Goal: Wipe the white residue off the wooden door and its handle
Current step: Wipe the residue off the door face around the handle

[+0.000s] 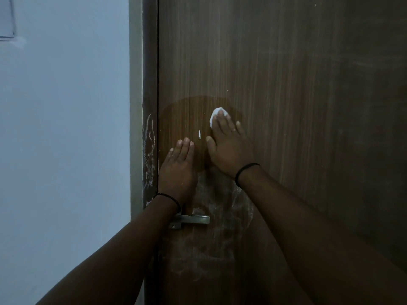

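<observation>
The wooden door (275, 69) fills the right of the view. My right hand (229, 146) presses a small white wad (214, 114) flat against it with straight fingers, inside a darker damp patch. My left hand (179, 164) lies flat on the door just left of it, fingers straight, holding nothing. A small white streak (199, 134) sits between the two hands. White powdery residue (220, 216) smears the door below the hands and around the metal lever handle (193, 219), whose base my left wrist partly hides.
The dark door frame (149, 84) runs down the left edge of the door, with white smears (149, 150) at hand height. Left of it is a pale blue wall (66, 128) with a switch plate (6, 20) at the top corner.
</observation>
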